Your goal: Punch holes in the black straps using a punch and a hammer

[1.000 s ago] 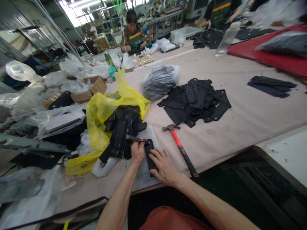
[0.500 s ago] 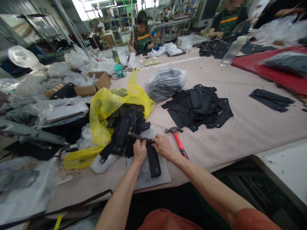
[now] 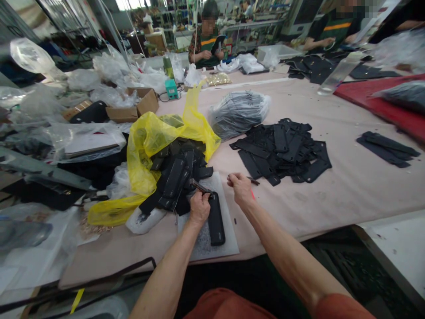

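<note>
My left hand (image 3: pixel 200 207) is closed around a slim dark metal tool (image 3: pixel 198 185), whose far end points up and left; its kind is unclear. Below it, a long black padded strip (image 3: pixel 216 221) lies on a pale speckled board (image 3: pixel 202 241). My right hand (image 3: pixel 241 189) is closed just right of the board, fingertips pinched; whatever is in them is too small to make out. Behind that hand lies a hammer (image 3: pixel 254 181), mostly hidden, with only part of its head and a bit of red handle showing. A small dark piece (image 3: pixel 235 220) rests beside the board.
A yellow bag (image 3: pixel 139 137) spills black strips (image 3: pixel 174 177) at left. Another black heap (image 3: pixel 282 150) lies at right, near a filled clear plastic bag (image 3: pixel 239 113). Several strips (image 3: pixel 387 148) lie farther right. Two co-workers (image 3: pixel 209 42) (image 3: pixel 335 33) are across the table.
My right hand has left the dark tool and moved right, over the hammer. My left hand still holds the tool above the strip. The view has shifted slightly.
</note>
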Demonstrator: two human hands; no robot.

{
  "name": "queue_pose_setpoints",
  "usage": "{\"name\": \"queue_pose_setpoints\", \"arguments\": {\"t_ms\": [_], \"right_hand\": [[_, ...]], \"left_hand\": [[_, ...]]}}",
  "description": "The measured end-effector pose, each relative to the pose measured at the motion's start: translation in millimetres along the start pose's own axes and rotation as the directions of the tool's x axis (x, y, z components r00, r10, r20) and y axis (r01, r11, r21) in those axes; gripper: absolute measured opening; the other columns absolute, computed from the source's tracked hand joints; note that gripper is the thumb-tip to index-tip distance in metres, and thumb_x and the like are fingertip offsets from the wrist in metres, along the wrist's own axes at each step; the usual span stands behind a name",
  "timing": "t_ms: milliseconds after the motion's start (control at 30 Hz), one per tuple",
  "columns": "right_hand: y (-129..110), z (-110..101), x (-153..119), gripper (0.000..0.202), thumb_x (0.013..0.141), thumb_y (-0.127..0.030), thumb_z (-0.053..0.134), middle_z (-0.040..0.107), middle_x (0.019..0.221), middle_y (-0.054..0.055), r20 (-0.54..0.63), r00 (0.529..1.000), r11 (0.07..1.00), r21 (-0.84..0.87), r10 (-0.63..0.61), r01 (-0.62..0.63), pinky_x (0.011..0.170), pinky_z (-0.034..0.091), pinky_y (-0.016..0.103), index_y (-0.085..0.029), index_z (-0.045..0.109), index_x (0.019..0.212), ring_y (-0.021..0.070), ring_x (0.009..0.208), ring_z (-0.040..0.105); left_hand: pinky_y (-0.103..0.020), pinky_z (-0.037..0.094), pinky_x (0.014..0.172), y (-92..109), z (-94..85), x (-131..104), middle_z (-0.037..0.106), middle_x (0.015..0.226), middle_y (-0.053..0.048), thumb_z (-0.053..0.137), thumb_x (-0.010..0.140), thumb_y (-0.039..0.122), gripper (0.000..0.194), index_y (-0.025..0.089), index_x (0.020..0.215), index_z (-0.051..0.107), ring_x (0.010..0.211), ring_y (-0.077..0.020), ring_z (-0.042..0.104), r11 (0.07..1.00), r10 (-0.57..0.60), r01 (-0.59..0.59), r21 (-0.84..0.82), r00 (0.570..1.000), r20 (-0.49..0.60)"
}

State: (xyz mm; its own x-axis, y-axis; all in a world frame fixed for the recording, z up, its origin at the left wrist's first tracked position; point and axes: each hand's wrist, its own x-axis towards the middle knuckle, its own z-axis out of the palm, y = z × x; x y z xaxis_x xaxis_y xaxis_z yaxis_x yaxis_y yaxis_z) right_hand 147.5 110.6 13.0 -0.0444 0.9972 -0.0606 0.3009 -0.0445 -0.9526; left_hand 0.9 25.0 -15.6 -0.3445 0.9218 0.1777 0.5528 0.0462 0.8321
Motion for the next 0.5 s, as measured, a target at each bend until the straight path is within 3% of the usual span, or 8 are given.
{"name": "queue_pose_setpoints", "arguments": {"t_ms": [100, 233, 367, 500], "right_hand": [[-8.7, -17.8, -16.3, 0.027, 0.077, -0.04, 0.057, 0.065, 0.07, 0.003, 0.072, 0.997, 0.995, 0.098, 0.019, -0.026, 0.064, 0.049, 0.029, -0.014, 0.064, 0.077, 0.0146, 0.063, 0.061], [-15.5, -56.4, -64.8, 0.022, 0.069, -0.035, 0.068, 0.066, 0.062, 0.002, 0.213, 0.966, 0.978, 0.114, 0.148, -0.175, 0.064, 0.048, 0.029, -0.014, 0.067, 0.072, 0.0156, 0.061, 0.061], [-6.0, -113.6, -114.4, 0.026, 0.068, -0.041, 0.072, 0.065, 0.059, 0.003, 0.184, 0.927, 0.942, 0.007, 0.328, -0.334, 0.06, 0.047, 0.028, -0.015, 0.067, 0.07, 0.0157, 0.058, 0.059], [33.4, -174.0, -159.9, 0.035, 0.065, -0.05, 0.076, 0.064, 0.062, 0.004, 0.081, 0.885, 0.886, 0.038, 0.458, -0.462, 0.06, 0.052, 0.03, -0.017, 0.065, 0.067, 0.0173, 0.059, 0.059]], "left_hand": [[-0.033, 0.051, 0.078, 2.3, -1.9, 0.8, 0.072, 0.087, -0.009, 0.05, 0.088, 0.026, 0.019, 0.018, 0.093, 0.066, 0.083, -0.024, 0.068, 1.0, -0.028, 0.028, 0.002, 1.0, -0.01], [-0.032, 0.051, 0.077, 3.6, -4.1, 1.7, 0.072, 0.086, -0.008, 0.051, 0.087, 0.027, 0.019, 0.018, 0.092, 0.067, 0.083, -0.0233, 0.068, 0.999, -0.039, 0.039, -0.035, 0.999, 0.002], [-0.032, 0.051, 0.077, 2.9, -4.5, 1.8, 0.073, 0.088, -0.008, 0.052, 0.088, 0.028, 0.02, 0.018, 0.092, 0.068, 0.084, -0.0226, 0.068, 0.996, -0.048, 0.049, -0.075, 0.999, 0.006], [-0.032, 0.052, 0.08, 1.9, -4.8, 2.1, 0.073, 0.09, -0.008, 0.051, 0.088, 0.027, 0.02, 0.018, 0.094, 0.068, 0.087, -0.0227, 0.068, 0.995, -0.041, 0.042, -0.089, 0.999, 0.016]]}}
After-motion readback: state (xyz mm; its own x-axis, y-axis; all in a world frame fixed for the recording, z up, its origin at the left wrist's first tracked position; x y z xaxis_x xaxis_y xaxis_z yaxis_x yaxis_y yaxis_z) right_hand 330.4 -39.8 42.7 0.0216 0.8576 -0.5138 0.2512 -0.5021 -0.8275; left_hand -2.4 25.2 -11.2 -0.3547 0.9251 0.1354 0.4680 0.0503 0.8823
